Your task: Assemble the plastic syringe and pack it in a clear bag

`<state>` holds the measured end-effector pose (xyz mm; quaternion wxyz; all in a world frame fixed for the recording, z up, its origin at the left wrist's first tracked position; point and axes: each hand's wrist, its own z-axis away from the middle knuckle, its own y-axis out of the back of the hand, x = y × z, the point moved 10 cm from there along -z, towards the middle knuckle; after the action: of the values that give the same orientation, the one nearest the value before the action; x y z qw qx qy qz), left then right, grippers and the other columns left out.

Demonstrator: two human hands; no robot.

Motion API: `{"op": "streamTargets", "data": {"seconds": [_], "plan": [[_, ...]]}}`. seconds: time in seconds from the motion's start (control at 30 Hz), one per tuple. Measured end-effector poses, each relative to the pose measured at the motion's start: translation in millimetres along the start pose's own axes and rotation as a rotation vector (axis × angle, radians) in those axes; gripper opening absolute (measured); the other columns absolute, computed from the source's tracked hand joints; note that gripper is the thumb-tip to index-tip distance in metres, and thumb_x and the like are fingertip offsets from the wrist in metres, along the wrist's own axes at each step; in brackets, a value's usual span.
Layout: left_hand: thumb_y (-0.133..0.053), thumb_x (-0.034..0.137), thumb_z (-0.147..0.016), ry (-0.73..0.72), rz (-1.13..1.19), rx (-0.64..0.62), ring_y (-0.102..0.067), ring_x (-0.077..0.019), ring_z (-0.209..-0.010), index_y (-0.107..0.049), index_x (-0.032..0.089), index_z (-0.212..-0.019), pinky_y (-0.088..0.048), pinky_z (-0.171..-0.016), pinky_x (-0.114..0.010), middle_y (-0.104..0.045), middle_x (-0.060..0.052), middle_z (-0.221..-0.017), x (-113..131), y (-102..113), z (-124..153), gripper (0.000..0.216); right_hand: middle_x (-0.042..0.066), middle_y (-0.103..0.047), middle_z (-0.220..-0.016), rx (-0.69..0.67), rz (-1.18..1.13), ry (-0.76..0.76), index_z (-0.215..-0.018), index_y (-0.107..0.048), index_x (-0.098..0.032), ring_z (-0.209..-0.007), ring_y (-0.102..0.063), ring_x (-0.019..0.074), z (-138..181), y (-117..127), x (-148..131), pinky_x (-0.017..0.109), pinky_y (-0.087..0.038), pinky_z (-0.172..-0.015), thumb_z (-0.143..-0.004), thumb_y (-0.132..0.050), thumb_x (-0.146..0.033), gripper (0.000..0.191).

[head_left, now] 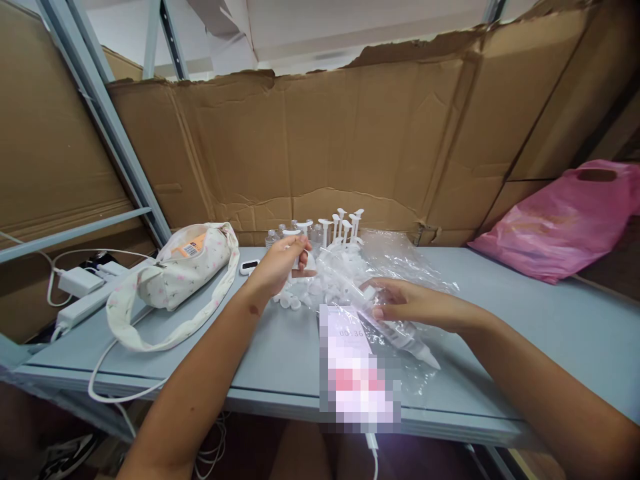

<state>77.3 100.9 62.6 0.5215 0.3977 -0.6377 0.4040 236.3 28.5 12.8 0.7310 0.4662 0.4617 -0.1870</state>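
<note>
Your right hand (400,303) pinches a clear plastic bag (400,333); your left hand (280,263), just left, is closed on a small white pump (293,235), standing upright over the surface (525,313)

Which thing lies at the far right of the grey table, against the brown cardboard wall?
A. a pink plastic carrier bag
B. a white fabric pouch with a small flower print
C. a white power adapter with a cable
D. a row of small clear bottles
A: the pink plastic carrier bag rests at the right end of the grey table, while the white flowered fabric pouch and the white power adapter are at the left.
</note>
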Motion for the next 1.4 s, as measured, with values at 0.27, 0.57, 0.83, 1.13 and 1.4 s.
{"op": "streamTargets", "data": {"seconds": [0.27, 0.57, 0.83, 1.13, 1.4], "plan": [[-0.047, 0.030, -0.086, -0.424, -0.709, 0.225, -0.051, -0.0111, -0.064, -0.053, 0.018, -0.077, -0.044, -0.063, -0.025, -0.055, 0.001, -0.073, 27.8, -16.7, 16.5, 0.016, 0.008, -0.060, -0.103, 0.032, 0.107, -0.030, -0.121, -0.047, -0.017, -0.089, -0.056, 0.0207, 2.7, 3.4, 3.1, 0.029, -0.045, -0.071, -0.074, -0.060, -0.055, 0.062], [-0.047, 0.027, -0.086, -0.577, -0.692, 0.273, -0.050, -0.0112, -0.070, -0.054, 0.018, -0.075, -0.037, -0.064, -0.022, -0.056, 0.001, -0.073, 46.9, -28.5, 30.8, 0.016, 0.007, -0.059, -0.100, -0.007, 0.184, -0.019, -0.119, -0.050, -0.017, -0.085, -0.055, 0.0191, -1.4, -2.5, 10.5, 0.028, -0.045, -0.071, -0.074, -0.061, -0.056, 0.060], [-0.052, 0.038, -0.083, -0.440, -0.351, 0.296, -0.038, -0.0057, -0.049, -0.053, 0.018, -0.078, -0.027, -0.043, -0.018, -0.048, 0.003, -0.063, 48.8, 8.0, 25.5, 0.020, 0.007, -0.061, -0.102, -0.064, 0.204, 0.020, -0.119, -0.052, -0.017, -0.087, -0.057, 0.0203, 4.4, -2.8, 6.0, 0.030, -0.047, -0.073, -0.075, -0.060, -0.053, 0.057], [-0.058, 0.034, -0.074, 0.117, -0.667, -0.271, -0.037, -0.0053, -0.042, -0.066, 0.016, -0.071, -0.020, -0.035, -0.017, -0.063, -0.004, -0.068, -9.4, -4.9, 16.4, 0.020, 0.007, -0.065, -0.095, -0.046, 0.224, -0.064, -0.124, -0.053, -0.019, -0.093, -0.060, 0.0267, 6.8, 5.8, 19.1, 0.034, -0.050, -0.075, -0.073, -0.062, -0.054, 0.063], [-0.059, 0.026, -0.067, 0.165, -0.856, -0.379, -0.039, -0.0073, -0.041, -0.070, 0.019, -0.075, -0.022, -0.035, -0.018, -0.067, -0.004, -0.065, -25.3, -3.4, 17.3, 0.015, 0.006, -0.065, -0.091, -0.037, 0.219, -0.016, -0.121, -0.056, -0.022, -0.092, -0.060, 0.0263, 7.5, 5.5, 13.0, 0.036, -0.051, -0.075, -0.072, -0.062, -0.051, 0.057]]}}
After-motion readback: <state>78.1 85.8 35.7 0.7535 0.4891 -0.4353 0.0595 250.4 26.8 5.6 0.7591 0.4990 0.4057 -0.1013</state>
